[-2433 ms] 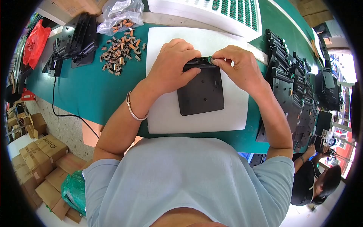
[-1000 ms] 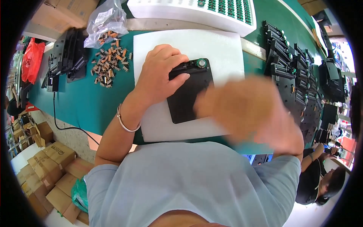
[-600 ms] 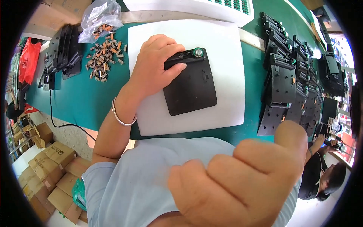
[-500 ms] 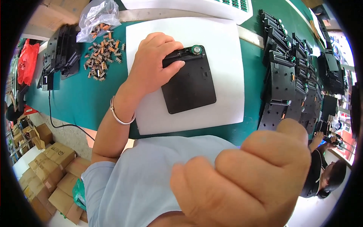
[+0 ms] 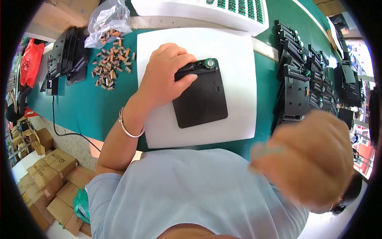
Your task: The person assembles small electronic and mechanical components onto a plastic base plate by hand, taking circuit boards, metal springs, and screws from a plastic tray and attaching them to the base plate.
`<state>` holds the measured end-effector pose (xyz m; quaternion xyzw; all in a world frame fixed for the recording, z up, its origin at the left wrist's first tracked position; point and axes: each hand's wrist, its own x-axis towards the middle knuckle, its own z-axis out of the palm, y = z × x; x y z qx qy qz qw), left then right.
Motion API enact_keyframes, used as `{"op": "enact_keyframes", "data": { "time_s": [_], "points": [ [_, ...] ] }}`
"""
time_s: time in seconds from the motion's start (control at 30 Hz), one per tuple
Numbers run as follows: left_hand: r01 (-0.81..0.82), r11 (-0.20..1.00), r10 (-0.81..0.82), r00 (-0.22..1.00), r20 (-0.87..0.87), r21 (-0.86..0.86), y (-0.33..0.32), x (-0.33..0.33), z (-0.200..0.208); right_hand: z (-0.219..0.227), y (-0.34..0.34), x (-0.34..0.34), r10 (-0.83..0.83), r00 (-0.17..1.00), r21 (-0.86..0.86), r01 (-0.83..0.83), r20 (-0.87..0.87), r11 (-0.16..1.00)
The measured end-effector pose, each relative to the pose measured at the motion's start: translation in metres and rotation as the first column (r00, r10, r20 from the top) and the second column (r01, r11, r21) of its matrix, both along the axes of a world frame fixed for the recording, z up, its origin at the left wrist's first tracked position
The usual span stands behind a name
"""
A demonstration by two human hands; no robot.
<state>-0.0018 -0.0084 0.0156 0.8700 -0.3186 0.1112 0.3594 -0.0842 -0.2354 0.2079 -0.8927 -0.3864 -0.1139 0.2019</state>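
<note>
A flat black plastic panel (image 5: 201, 104) with a thick ridge along its far edge lies on a white foam sheet (image 5: 235, 123). A small round green-rimmed part (image 5: 209, 63) sits at the right end of that ridge. My left hand (image 5: 169, 75), with a bangle at the wrist, grips the ridge's left part between thumb and fingers. My right hand (image 5: 308, 157) is raised close to the camera, well to the right of the foam, and smeared by motion. Its fingers look curled into a fist; a faint greenish streak shows at their edge, too blurred to name.
Small metal-and-orange switch-like parts (image 5: 109, 65) lie heaped left of the foam, near a clear plastic bag (image 5: 107, 24). A white tray (image 5: 191, 8) of green parts stands at the back. Similar black panels (image 5: 296, 95) are stacked at right, others (image 5: 69, 55) at left. A co-worker is partly hidden behind my right hand.
My right hand has swung up and to the right, away from my body. The left hand keeps its hold on the panel; the whole view has shifted slightly.
</note>
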Motion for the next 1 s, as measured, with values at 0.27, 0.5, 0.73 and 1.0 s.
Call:
{"op": "enact_keyframes", "data": {
  "time_s": [0.27,0.5,0.73,1.0],
  "points": [
    [-0.014,0.999,0.016,0.998,-0.053,0.048,0.004,-0.002,0.003,-0.040,-0.037,0.040,-0.030,0.928,-0.111,-0.012,-0.370,0.994],
    [-0.017,0.998,0.024,0.994,-0.107,0.064,0.003,-0.002,0.007,-0.053,-0.053,0.047,-0.060,0.916,-0.092,0.025,-0.396,0.995],
    [-0.029,0.997,0.039,0.991,-0.132,0.076,0.003,-0.003,0.009,-0.066,-0.058,0.058,-0.033,0.909,-0.106,-0.013,-0.415,0.994],
    [-0.036,0.996,0.046,0.990,-0.130,0.079,0.003,-0.004,0.010,-0.070,-0.055,0.067,-0.021,0.890,-0.149,-0.053,-0.456,0.987]
  ]
}}
